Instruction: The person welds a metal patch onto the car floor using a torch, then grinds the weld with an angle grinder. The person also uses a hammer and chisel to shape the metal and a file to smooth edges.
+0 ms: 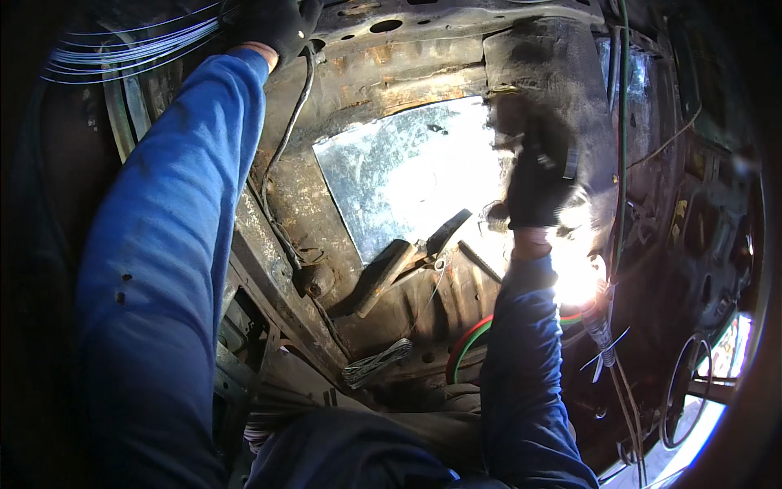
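Observation:
My left hand (275, 28), in a black glove, is at the top left against the rusty metal frame. Its fingers are mostly cut off or dark. Beside it, a bundle of thin pale wires (134, 49) fans out leftward; whether the hand grips them is unclear. My right hand (542, 167), also black-gloved, is raised over the right edge of a shiny metal sheet (371, 183). Motion and glare smear its fingers, so its grip is hidden. Below the sheet lie a worn wooden-looking piece (385, 279) and a dark wedge-shaped piece (448, 232), close together.
A glowing lamp (580, 281) on a cable hangs beside my right forearm. Red and green hoses (458, 354) curve below. A bundle of thin wire (377, 363) lies near my legs. A dark cable (293, 114) runs down the left. Dark metal panels (692, 236) stand at right.

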Demonstrator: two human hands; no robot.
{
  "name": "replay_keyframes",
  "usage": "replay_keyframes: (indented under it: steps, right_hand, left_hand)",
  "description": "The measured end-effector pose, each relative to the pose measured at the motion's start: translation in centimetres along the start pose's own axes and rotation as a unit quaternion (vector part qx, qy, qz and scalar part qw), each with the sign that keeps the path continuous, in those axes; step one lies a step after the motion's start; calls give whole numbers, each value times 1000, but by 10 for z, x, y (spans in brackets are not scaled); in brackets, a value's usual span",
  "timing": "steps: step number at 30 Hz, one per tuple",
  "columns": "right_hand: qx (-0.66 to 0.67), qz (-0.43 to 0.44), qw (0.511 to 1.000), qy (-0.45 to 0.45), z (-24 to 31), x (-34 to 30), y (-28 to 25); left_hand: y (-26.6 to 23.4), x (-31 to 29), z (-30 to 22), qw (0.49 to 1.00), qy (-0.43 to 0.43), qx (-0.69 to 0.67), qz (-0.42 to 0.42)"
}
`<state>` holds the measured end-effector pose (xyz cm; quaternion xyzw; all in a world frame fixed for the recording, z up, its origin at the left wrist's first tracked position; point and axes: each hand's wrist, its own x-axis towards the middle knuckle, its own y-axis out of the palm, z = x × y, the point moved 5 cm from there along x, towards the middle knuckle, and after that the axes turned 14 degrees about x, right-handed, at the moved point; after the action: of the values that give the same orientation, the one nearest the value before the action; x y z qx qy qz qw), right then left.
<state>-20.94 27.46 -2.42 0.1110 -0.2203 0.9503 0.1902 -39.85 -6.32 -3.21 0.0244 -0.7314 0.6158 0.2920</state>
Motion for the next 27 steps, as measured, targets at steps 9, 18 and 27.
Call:
replay_keyframes:
  steps: [9,18,27]
  right_hand:
    - [-353,154,908,-163,-60,-21,43]
    - [-29,11,999,40,-18,14,16]
    - [-373,205,904,40,-68,-40,48]
  left_hand:
    - [-4,13,-17,1000,-6,-1,11]
    - [4,-1,2,1000,-2,18,-1]
    - [2,8,-14,1000,-10,17,-3]
